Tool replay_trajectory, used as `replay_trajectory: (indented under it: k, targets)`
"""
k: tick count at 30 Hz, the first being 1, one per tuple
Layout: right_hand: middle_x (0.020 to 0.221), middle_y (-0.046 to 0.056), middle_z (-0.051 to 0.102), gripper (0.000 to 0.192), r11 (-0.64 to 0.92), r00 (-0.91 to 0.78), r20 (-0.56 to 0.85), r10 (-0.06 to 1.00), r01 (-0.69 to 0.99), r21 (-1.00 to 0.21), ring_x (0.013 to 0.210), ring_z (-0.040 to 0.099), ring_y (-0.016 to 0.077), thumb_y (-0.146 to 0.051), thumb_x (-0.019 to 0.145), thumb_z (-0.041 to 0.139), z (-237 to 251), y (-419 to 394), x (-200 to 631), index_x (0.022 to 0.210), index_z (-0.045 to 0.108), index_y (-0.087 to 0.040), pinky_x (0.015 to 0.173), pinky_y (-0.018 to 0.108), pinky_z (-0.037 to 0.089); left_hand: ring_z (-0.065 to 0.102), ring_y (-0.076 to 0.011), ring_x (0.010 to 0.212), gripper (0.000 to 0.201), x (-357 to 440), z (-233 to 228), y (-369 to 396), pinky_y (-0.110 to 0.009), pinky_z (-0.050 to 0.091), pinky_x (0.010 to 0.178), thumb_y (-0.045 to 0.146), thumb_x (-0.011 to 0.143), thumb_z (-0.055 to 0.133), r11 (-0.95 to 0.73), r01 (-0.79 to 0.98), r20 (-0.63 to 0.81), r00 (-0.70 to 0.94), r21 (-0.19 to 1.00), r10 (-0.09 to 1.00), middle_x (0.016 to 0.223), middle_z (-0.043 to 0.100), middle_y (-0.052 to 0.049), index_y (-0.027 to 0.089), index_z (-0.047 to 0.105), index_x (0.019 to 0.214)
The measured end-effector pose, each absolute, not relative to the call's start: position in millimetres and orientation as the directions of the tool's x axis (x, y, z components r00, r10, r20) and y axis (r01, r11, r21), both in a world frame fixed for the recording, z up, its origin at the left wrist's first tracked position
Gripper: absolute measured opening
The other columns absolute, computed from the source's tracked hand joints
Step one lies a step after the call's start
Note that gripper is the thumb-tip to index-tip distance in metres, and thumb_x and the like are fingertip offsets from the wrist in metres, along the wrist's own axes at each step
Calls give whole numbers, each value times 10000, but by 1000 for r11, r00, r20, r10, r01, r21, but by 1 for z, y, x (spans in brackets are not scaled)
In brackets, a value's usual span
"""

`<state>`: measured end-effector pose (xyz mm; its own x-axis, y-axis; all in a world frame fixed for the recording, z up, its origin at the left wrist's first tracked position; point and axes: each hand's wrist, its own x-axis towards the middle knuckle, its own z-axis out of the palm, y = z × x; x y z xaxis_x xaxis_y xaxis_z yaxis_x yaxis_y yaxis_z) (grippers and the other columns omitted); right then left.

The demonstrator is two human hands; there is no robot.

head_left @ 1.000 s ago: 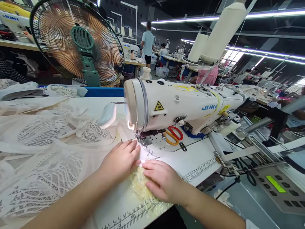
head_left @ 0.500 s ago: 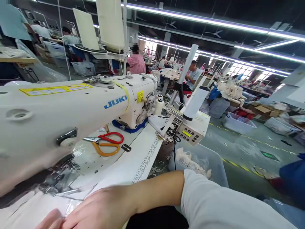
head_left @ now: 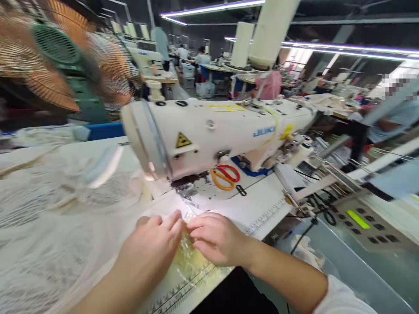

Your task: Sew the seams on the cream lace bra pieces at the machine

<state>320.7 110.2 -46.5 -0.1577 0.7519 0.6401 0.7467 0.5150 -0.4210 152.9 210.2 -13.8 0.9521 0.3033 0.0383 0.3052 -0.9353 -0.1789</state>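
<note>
Both my hands flat on the pale fabric (head_left: 65,235) on the worktop (head_left: 262,209), just in front of the sewing machine (head_left: 212,131). Left hand (head_left: 152,244) and right hand (head_left: 218,237) almost touching, fingers spread, pressing down, not gripping anything. Scissors (head_left: 225,176) sit under the machine arm; pic's blurry tbh.

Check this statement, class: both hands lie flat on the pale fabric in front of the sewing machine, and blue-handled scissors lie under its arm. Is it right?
Not quite. The head view shows that the scissors have red and orange handles, not blue. The rest stands: the left hand and right hand lie flat on the pale fabric before the sewing machine.
</note>
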Motion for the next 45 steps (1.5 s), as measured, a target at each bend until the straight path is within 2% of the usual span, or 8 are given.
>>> replay_trajectory:
  k: [4, 10, 15, 20, 27, 37, 42, 45]
  targets:
    - [923, 112, 707, 146, 508, -162, 591, 790, 711, -485, 899, 643, 199, -146, 810, 512, -41, 107, 319, 839, 654, -129, 838, 333, 534, 598, -240, 717, 237, 163, 4, 203, -383, 463, 597, 137, 865, 463, -920, 333, -85, 931, -208, 356, 1115, 674, -51, 193, 673, 958]
    - [892, 117, 705, 142, 462, -121, 575, 809, 737, -494, 849, 646, 198, -134, 810, 511, -41, 106, 318, 810, 653, -130, 795, 333, 549, 602, -263, 866, 296, 158, -7, 202, -394, 460, 607, 238, 893, 482, -925, 341, -51, 934, -166, 354, 1288, 601, -35, 207, 621, 1152]
    - [868, 102, 707, 137, 455, -97, 589, 802, 739, -497, 835, 647, 189, -127, 810, 509, -40, 106, 318, 806, 644, -145, 779, 321, 555, 598, -250, 835, 302, 162, -3, 202, -393, 448, 580, 247, 896, 470, -928, 338, -103, 929, -156, 356, 1287, 603, -19, 198, 625, 1151]
    - [865, 105, 704, 131, 445, -83, 584, 808, 736, -511, 829, 644, 189, -124, 808, 508, -40, 106, 318, 798, 638, -143, 764, 318, 555, 607, -237, 830, 279, 161, -3, 207, -376, 448, 598, 263, 889, 506, -930, 336, -57, 936, -149, 347, 1294, 599, -23, 211, 637, 1130]
    - [833, 71, 713, 126, 507, -177, 594, 785, 735, -450, 800, 649, 185, -158, 824, 498, -42, 106, 317, 796, 621, -162, 755, 323, 551, 609, -230, 826, 274, 160, -5, 220, -368, 456, 662, 226, 867, 542, -925, 350, 12, 936, -144, 352, 1247, 622, -76, 190, 643, 1119]
    - [854, 72, 710, 132, 507, -190, 583, 790, 737, -447, 831, 645, 178, -170, 837, 487, -44, 105, 318, 817, 618, -173, 778, 313, 541, 597, -228, 807, 254, 158, -2, 227, -373, 472, 682, 191, 882, 500, -935, 338, 33, 941, -105, 337, 1236, 631, -70, 181, 657, 1081]
    - [851, 70, 712, 139, 510, -193, 579, 792, 730, -455, 824, 646, 179, -159, 835, 489, -42, 105, 318, 807, 625, -165, 783, 313, 542, 584, -239, 856, 383, 156, -5, 237, -371, 507, 732, 101, 882, 399, -942, 317, -19, 947, -109, 321, 1321, 577, -69, 129, 604, 1205]
    - [849, 69, 711, 141, 510, -197, 574, 795, 730, -455, 818, 643, 179, -156, 835, 489, -41, 105, 318, 810, 627, -164, 776, 315, 542, 586, -236, 896, 470, 153, -8, 245, -366, 520, 788, 20, 813, 394, -951, 304, 1, 952, -48, 305, 1331, 567, -74, 116, 592, 1229]
